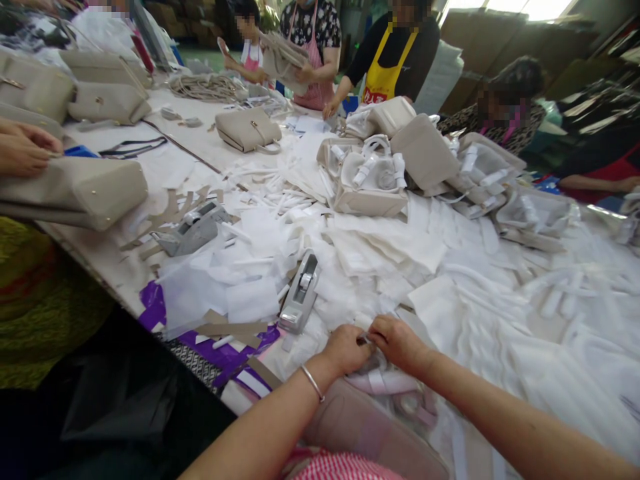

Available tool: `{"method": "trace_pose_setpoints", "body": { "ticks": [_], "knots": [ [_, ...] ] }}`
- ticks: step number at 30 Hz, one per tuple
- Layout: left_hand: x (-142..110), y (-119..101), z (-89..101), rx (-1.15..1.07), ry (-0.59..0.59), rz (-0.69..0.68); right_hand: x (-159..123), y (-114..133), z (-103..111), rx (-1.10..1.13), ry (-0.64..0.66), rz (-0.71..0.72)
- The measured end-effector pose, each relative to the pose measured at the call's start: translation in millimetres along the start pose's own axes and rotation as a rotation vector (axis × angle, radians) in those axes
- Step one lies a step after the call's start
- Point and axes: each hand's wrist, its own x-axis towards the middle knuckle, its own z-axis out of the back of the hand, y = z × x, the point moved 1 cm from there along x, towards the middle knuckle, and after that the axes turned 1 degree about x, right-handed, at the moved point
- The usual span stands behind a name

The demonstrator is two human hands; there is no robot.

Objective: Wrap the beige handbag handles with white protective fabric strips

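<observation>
My left hand (347, 349), with a silver bangle at the wrist, and my right hand (397, 343) meet at the table's near edge. Both are closed, with fingertips pinching at a small greyish, see-through piece (373, 360) whose kind I cannot make out. Just below them a beige handbag (370, 427) lies against my red-and-white apron. A white-wrapped handle (383, 382) and clear plastic show along its upper side. Beyond my left hand stands a grey tape dispenser (300, 293).
White paper and foam sheets (385, 247) cover much of the table. A second tape dispenser (193, 229) sits further left. Wrapped beige bags (373, 177) are piled at the back right. A co-worker's hands (27, 147) hold a bag (75, 190) at left; several people work opposite.
</observation>
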Motion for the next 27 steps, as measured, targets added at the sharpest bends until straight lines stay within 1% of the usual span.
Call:
{"method": "trace_pose_setpoints", "body": {
  "ticks": [2,4,6,9,11,12,13,16,18,22,24,27],
  "knots": [
    [-1.9,-1.9,-0.4,0.008,-0.022,-0.024,-0.8,1.0,7.6,0.027,0.017,-0.036],
    [-4.5,-5.4,-0.8,0.053,-0.039,-0.068,0.8,0.9,19.1,0.109,0.087,-0.096],
    [-7.6,-9.6,-1.5,0.113,-0.051,-0.142,4.5,0.3,30.7,0.185,0.173,-0.144],
    [-11.7,-13.8,-3.2,0.208,-0.069,-0.252,10.8,0.6,38.9,0.176,0.369,-0.259],
    [-13.2,-14.1,-4.6,0.258,-0.088,-0.283,13.6,2.7,38.1,0.136,0.503,-0.364],
    [-13.5,-13.8,-5.2,0.273,-0.097,-0.289,14.5,4.2,37.2,0.13,0.541,-0.407],
    [-13.7,-13.4,-5.7,0.284,-0.104,-0.291,15.1,5.6,36.5,0.131,0.554,-0.432],
    [-13.5,-13.0,-6.6,0.303,-0.113,-0.294,14.6,7.3,36.5,0.153,0.543,-0.464],
    [-13.3,-13.9,-7.0,0.323,-0.108,-0.297,12.8,5.4,36.7,0.194,0.53,-0.514],
    [-13.3,-16.4,-7.6,0.349,-0.091,-0.325,7.8,-2.4,29.9,0.435,0.51,-0.707],
    [-13.4,-16.5,-7.1,0.347,-0.091,-0.341,5.7,-6.0,24.6,0.504,0.472,-0.767],
    [-12.6,-14.0,-4.4,0.333,-0.072,-0.385,3.9,-9.0,20.1,0.483,0.392,-0.764]
  ]
}}
